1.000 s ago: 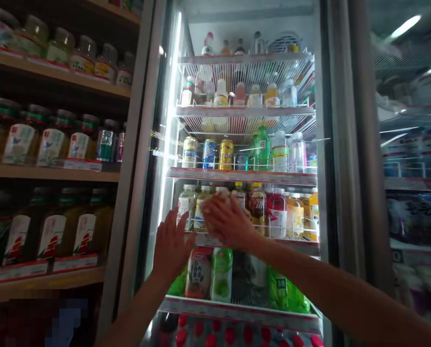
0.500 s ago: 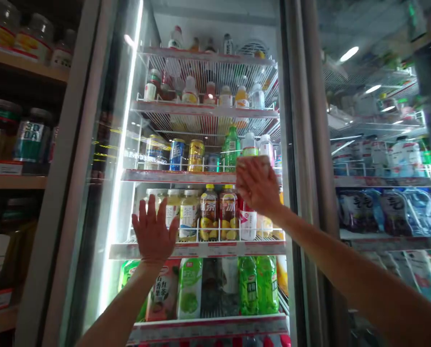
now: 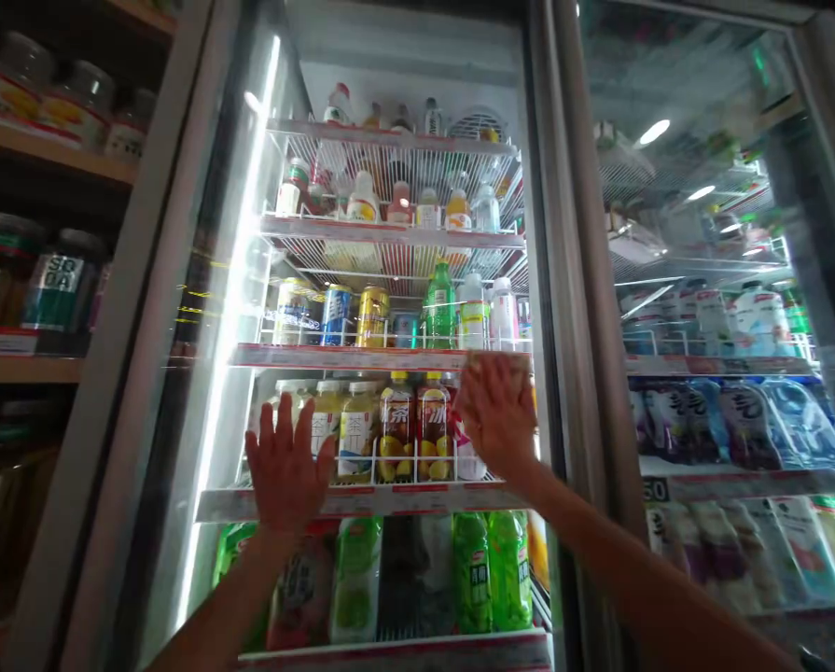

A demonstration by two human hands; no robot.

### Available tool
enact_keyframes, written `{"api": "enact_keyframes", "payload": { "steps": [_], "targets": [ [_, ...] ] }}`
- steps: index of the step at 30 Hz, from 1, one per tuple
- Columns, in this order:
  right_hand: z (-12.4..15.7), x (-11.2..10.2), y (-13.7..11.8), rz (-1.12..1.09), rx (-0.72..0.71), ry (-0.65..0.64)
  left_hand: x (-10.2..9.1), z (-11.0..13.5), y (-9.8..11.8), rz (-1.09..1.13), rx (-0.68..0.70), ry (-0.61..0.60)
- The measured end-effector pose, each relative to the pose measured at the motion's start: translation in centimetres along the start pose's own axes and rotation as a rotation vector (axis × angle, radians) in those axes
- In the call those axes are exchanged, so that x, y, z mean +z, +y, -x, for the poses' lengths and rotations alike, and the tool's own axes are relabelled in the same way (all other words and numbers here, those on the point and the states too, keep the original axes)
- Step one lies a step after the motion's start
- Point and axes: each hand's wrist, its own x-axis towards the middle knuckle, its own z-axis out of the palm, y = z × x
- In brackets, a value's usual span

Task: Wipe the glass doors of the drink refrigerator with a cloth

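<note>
Through the head camera I watch two bare hands raised before the glass door [image 3: 403, 70] of a lit drinks cooler. The right hand [image 3: 499, 425] lies flat over a pale cloth [image 3: 522, 363], fingers nearly straight and slightly parted, holding it beneath them against the glass. I place the cloth toward the door's right side, just beside the metal frame [image 3: 563, 280], level with the shelf edge under the cans.

To the left, I see the left hand [image 3: 285, 481] with palm forward and fingers spread wide, holding nothing; whether it touches the glass I cannot tell. Between the hands, behind the glass, stand two yellow-capped bottles [image 3: 396, 429]. Above them I make out a gold can [image 3: 373, 315] and a green bottle [image 3: 440, 308]; below, toward the right, two green packs [image 3: 471, 571] stand side by side.

A bright light strip [image 3: 253, 187] runs along the cooler's left side. Wooden shelves [image 3: 39, 131] with jars stand farther left, and another glazed cooler [image 3: 725, 366] is on the right.
</note>
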Motion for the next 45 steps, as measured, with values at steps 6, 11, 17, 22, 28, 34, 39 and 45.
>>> {"api": "enact_keyframes", "payload": {
  "steps": [6,11,17,22,28,34,39,45],
  "targets": [
    [6.6,-1.6,-1.8,-0.203,-0.438,-0.136,-0.8,-0.3,0.4,0.023,-0.041,-0.094],
    [12.1,-1.5,-2.3,-0.181,-0.167,-0.207,-1.0,0.0,0.7,0.012,-0.062,-0.181],
    [21.0,-3.5,-5.9,-0.377,-0.553,-0.405,-4.8,12.3,3.0,0.076,0.123,-0.362],
    [17.9,-2.3,-6.2,-0.276,-0.137,-0.285,-8.3,20.5,4.9,-0.019,0.207,-0.534],
    [23.9,-3.2,-8.9,-0.494,-0.693,-0.427,-10.1,20.9,4.5,-0.117,0.11,-0.695],
    [19.4,-2.7,-6.8,-0.312,-0.187,-0.333,-10.6,23.1,4.9,-0.112,0.066,-0.725],
    [24.2,-2.8,-8.4,-0.514,-0.744,-0.429,-11.4,24.7,4.7,-0.083,0.009,-0.686],
    [18.7,-2.1,-10.7,-0.536,-0.457,-0.438,-11.3,24.1,9.0,0.347,-0.1,-0.513]
  ]
}}
